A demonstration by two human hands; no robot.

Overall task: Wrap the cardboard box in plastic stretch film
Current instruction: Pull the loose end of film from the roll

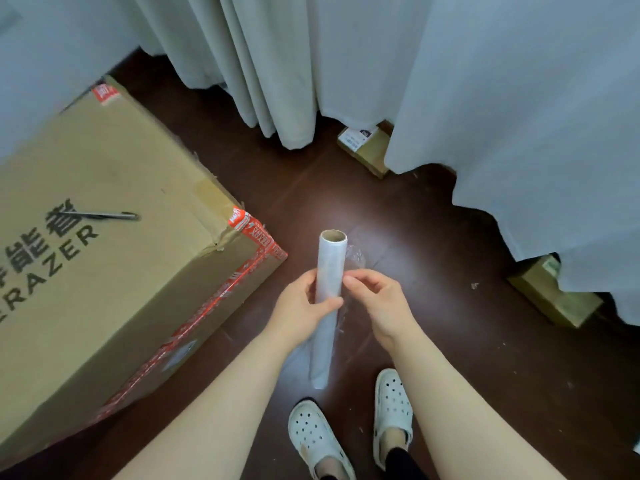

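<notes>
box (114, 258) tan, red-white tape, black print | film roll (327, 306) clear-white | floor (450, 323) dark brown | curtains (346, 57) pale grey | clogs (315, 434) white, holed

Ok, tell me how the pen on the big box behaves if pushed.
The pen is slim and round, lying loose on the cardboard box, so it will probably roll or slide off. It looks light, likely easy to pinch up.

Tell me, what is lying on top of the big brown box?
A dark pen lies on top of the cardboard box, beside the printed letters. The box is closed, so whatever is inside cannot be seen.
</notes>
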